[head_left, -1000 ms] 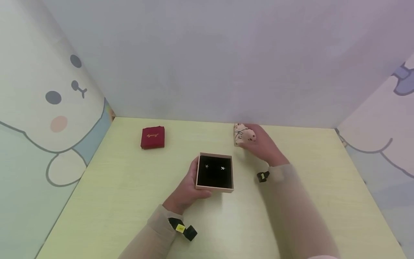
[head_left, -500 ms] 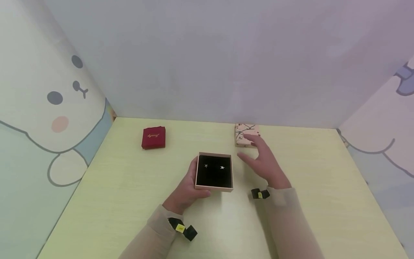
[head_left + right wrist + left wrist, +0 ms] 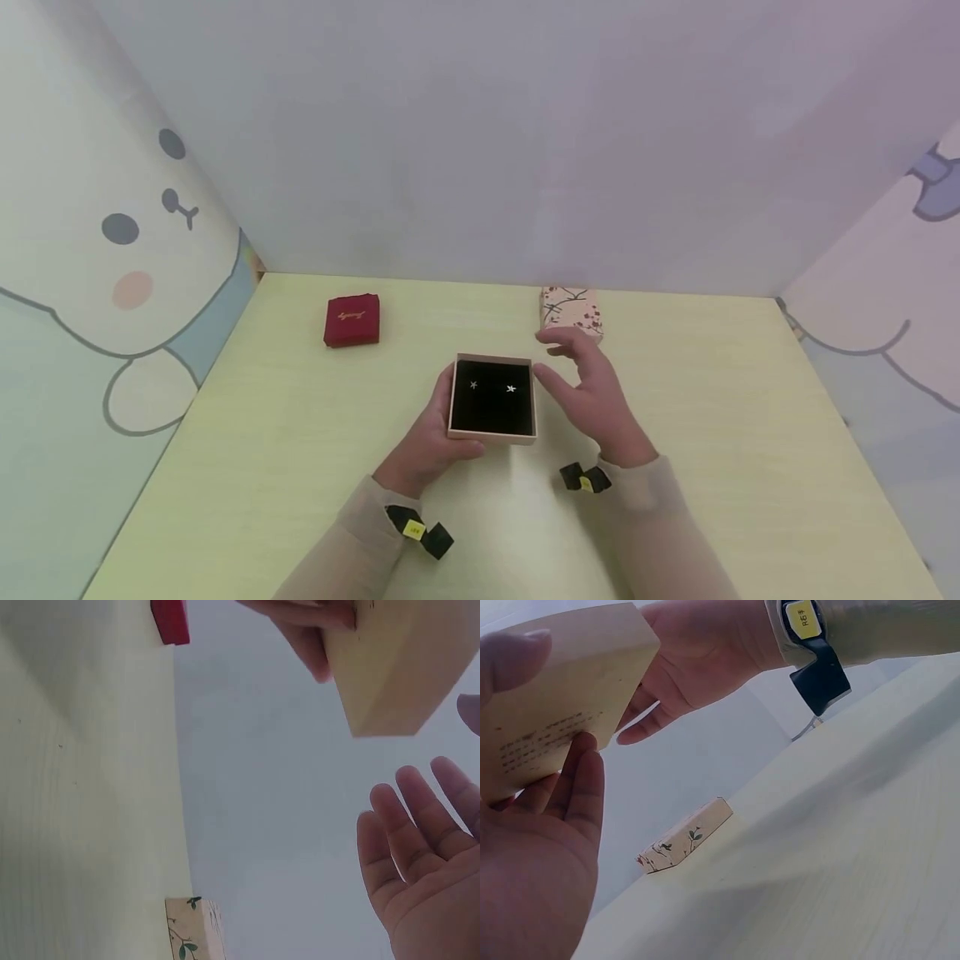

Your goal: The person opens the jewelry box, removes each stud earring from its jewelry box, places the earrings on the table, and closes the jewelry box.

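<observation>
Gripping the box (image 3: 491,437) from its left side, your left hand (image 3: 435,437) has its thumb along the near wall and its fingers curled in against the bottom, clamped on it. Your right hand (image 3: 592,400) holds nothing: its fingers are apart and slightly bent, just beside the box's right edge, though I can't tell whether the thumb tip touches the rim. The box is up off the table (image 3: 262,433), open side up, with a black pad (image 3: 491,417) inside and two small stars (image 3: 511,389) on it. That one-sided hold looks like the weak point: if your right fingers bump the free edge, the box could tip or twist, and the pad could slide should it be loosely fitted. The stars are tiny, so a clumsy pinch might knock one loose and drop it out of sight. Just past your right fingertips lies what looks like the flowered lid (image 3: 570,308); a low forward sweep could shove it toward the wall (image 3: 480,167). The red box (image 3: 352,321) sits well apart at the back left, so it seems least at risk
</observation>
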Motion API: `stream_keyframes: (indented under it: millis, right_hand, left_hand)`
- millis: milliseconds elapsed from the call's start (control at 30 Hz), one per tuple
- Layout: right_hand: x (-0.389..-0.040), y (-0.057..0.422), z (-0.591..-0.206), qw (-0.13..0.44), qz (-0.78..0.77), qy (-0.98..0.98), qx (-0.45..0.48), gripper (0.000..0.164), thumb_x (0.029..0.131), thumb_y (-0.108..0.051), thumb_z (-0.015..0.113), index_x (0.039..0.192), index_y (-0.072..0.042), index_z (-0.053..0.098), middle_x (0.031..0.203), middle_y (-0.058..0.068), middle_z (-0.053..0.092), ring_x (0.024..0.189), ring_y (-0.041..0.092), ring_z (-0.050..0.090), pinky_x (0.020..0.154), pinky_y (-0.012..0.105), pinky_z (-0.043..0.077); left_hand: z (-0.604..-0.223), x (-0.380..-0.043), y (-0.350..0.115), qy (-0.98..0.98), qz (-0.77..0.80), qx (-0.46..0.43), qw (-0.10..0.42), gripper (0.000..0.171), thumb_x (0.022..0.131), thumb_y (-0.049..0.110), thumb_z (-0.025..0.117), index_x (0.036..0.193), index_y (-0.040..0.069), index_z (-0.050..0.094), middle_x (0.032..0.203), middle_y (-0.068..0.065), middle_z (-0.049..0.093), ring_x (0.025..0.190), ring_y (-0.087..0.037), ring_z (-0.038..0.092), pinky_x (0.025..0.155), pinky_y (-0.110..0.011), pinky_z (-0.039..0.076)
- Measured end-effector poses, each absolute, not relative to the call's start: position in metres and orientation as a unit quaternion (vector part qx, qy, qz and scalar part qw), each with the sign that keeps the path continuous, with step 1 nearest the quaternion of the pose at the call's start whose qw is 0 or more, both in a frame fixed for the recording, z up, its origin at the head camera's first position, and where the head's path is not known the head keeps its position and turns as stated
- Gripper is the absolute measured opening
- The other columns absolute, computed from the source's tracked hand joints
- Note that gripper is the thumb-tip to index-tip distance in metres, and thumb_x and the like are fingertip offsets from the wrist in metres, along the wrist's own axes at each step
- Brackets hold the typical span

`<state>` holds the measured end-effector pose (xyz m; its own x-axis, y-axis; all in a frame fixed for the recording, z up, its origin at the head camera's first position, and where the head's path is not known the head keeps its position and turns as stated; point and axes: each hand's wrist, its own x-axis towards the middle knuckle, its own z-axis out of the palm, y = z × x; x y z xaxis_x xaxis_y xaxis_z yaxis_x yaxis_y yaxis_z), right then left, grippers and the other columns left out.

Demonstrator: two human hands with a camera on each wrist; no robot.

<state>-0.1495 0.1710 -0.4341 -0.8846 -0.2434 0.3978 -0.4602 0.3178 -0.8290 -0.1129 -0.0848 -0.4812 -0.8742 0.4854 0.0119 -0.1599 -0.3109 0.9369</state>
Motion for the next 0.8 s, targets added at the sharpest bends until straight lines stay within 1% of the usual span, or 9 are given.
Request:
stream_keyframes:
  millis: [200,333,467,667,800]
  right_hand:
    - [-0.14,0.159,-0.429,0.106,0.57,-0.776,0.248,0.035,0.092,0.004,0.072,0.126,-0.002,0.062,0.13,0.009,0.061,0.12,0.022,0.056,0.105,0.036,0.045]
    - [-0.136,0.153,-0.424,0.093,0.57,-0.778,0.246,0.029,0.092,0.001,0.073,0.119,-0.002,0.064,0.128,0.008,0.061,0.12,0.021,0.055,0.104,0.033,0.045]
    - [-0.133,0.149,-0.423,0.079,0.561,-0.791,0.232,0.028,0.092,-0.002,0.075,0.118,-0.003,0.065,0.128,0.006,0.062,0.119,0.021,0.056,0.102,0.038,0.047]
    - [-0.131,0.146,-0.423,0.058,0.542,-0.812,0.209,0.025,0.092,-0.009,0.077,0.116,-0.01,0.068,0.131,0.008,0.062,0.119,0.019,0.057,0.1,0.05,0.049]
    - [-0.128,0.142,-0.421,0.051,0.508,-0.837,0.196,0.023,0.092,-0.011,0.077,0.113,-0.012,0.07,0.134,0.006,0.063,0.124,0.021,0.057,0.099,0.051,0.049]
  left_hand:
    - [-0.482,-0.112,-0.086,0.559,0.791,0.143,0.202,0.116,0.08,0.008,0.088,0.162,0.023,0.008,0.156,-0.013,0.029,0.127,-0.035,0.043,0.099,-0.038,0.05]
    - [-0.481,-0.112,-0.086,0.556,0.793,0.145,0.202,0.115,0.081,0.01,0.088,0.162,0.024,0.008,0.156,-0.014,0.029,0.128,-0.036,0.043,0.1,-0.038,0.05]
    - [-0.48,-0.112,-0.085,0.559,0.792,0.144,0.2,0.114,0.081,0.01,0.088,0.162,0.024,0.008,0.155,-0.014,0.03,0.127,-0.035,0.045,0.099,-0.037,0.05]
    - [-0.478,-0.113,-0.085,0.556,0.795,0.145,0.196,0.117,0.079,0.008,0.089,0.162,0.023,0.008,0.155,-0.015,0.032,0.124,-0.034,0.047,0.098,-0.034,0.05]
    - [-0.479,-0.114,-0.085,0.552,0.798,0.142,0.197,0.117,0.078,0.009,0.09,0.161,0.022,0.008,0.155,-0.016,0.032,0.123,-0.033,0.049,0.096,-0.034,0.051]
